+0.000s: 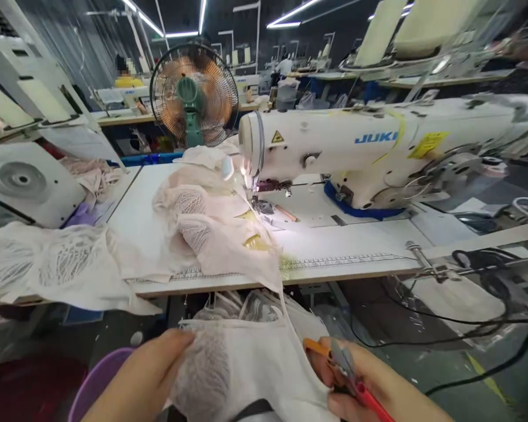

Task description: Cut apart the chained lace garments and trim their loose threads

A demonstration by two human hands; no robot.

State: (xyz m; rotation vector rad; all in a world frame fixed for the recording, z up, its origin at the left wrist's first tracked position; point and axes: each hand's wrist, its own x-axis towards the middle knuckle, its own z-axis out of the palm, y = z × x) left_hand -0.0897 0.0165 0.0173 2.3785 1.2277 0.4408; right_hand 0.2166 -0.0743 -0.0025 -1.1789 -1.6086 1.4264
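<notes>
A white garment with a lace panel hangs in front of me below the table edge. My left hand grips its lace side, thumb on top, the other fingers hidden. My right hand is closed around small thread snips with an orange part, grey metal and a red handle. The fingers of that hand are also at the garment's right edge. A strip of the fabric runs up to pale pink lace pieces lying on the sewing table beside the needle area of the sewing machine.
More lace pieces drape over the table's left side near a second machine. A fan stands behind. A ruler tape runs along the table's front edge. Black cables hang at right; a purple bin stands lower left.
</notes>
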